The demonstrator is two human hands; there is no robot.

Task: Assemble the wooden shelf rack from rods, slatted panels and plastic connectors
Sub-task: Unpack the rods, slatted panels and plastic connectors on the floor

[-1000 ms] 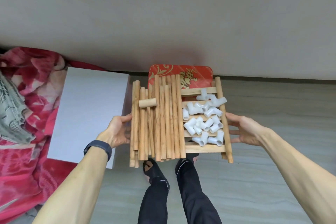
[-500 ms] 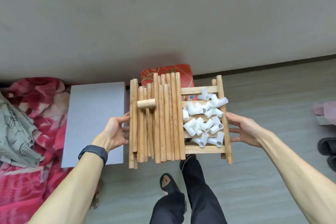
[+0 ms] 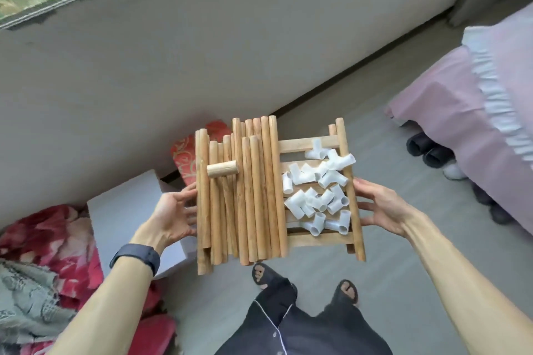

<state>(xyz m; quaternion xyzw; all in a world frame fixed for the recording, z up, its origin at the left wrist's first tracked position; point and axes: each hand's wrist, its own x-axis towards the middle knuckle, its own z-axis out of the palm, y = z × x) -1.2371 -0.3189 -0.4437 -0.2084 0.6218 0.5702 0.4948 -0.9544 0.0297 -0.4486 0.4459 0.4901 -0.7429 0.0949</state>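
Note:
I carry a wooden slatted panel (image 3: 302, 145) level in front of me, above the floor. Several long wooden rods (image 3: 259, 196) lie side by side on its left half, with one short rod piece (image 3: 222, 170) lying across them. A heap of white plastic connectors (image 3: 317, 196) covers the right half. My left hand (image 3: 173, 210) supports the panel's left edge, its straight fingers reaching underneath. My right hand (image 3: 380, 204) does the same at the right side rail. What lies beneath the panel is hidden.
A white box (image 3: 127, 210) and a red flowered blanket (image 3: 52, 239) lie to the left. A red patterned object (image 3: 184, 158) sits by the wall behind the load. A pink-covered bed (image 3: 461, 101) with dark shoes (image 3: 427, 150) under its edge stands to the right. My sandalled feet (image 3: 262, 274) are on grey floor.
I have turned to the right with the loaded panel. The red object and white box slid left, and the bed and a window came into view. Both hands keep their hold.

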